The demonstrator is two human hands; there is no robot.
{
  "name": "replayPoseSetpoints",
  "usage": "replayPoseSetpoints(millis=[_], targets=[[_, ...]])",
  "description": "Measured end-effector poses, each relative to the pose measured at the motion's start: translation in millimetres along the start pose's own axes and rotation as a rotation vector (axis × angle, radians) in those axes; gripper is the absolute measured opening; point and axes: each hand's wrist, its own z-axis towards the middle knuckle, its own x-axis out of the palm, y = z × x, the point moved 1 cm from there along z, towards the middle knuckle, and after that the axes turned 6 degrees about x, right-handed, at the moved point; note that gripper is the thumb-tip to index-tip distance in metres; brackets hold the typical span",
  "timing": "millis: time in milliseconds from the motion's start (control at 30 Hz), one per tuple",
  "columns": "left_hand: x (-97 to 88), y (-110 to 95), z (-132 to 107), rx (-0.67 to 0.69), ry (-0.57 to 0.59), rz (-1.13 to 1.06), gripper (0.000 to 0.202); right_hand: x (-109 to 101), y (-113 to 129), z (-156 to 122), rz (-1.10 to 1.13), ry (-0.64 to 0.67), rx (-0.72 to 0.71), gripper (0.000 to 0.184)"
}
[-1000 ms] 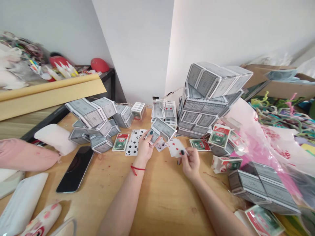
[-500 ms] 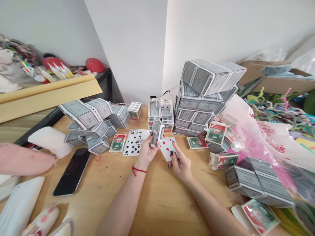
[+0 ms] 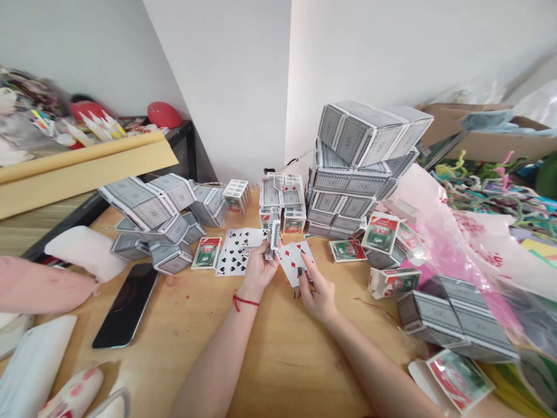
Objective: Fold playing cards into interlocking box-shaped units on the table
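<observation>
Near the middle of the table, my left hand (image 3: 260, 268) is closed on a folded playing card piece (image 3: 275, 235), patterned grey and white and seen nearly edge-on. A red string circles that wrist. My right hand (image 3: 317, 290) pinches a few playing cards (image 3: 292, 261), face up, with red diamonds showing; their inner edge is close to my left fingers. Spade cards (image 3: 235, 255) lie face up just left of my left hand. Beyond both hands stand card boxes (image 3: 294, 220) with folded cards on top.
A tall stack of card-covered blocks (image 3: 348, 188) rises at the right, a lower pile (image 3: 152, 203) at the left. Red-green card boxes (image 3: 206, 253) lie around. A black phone (image 3: 126, 305) is at the left; pink plastic wrap (image 3: 461, 232) and a cardboard box (image 3: 478, 136) are at the right.
The folded card piece in my left hand has turned from a slanted view to nearly edge-on. My right hand holds the diamond cards almost as before, slightly shifted.
</observation>
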Motion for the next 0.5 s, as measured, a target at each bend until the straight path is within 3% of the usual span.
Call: replayPoseSetpoints(millis=[200, 500], targets=[[1.9, -0.1, -0.9, -0.067, 0.069, -0.04, 0.026, 0.0, 0.5, -0.4, -0.022, -0.023, -0.005, 0.039], [-7.6, 3.6, 5.8, 0.002, 0.188, 0.024, 0.018, -2.9, 4.0, 1.3, -0.077, -0.035, -0.002, 0.041]])
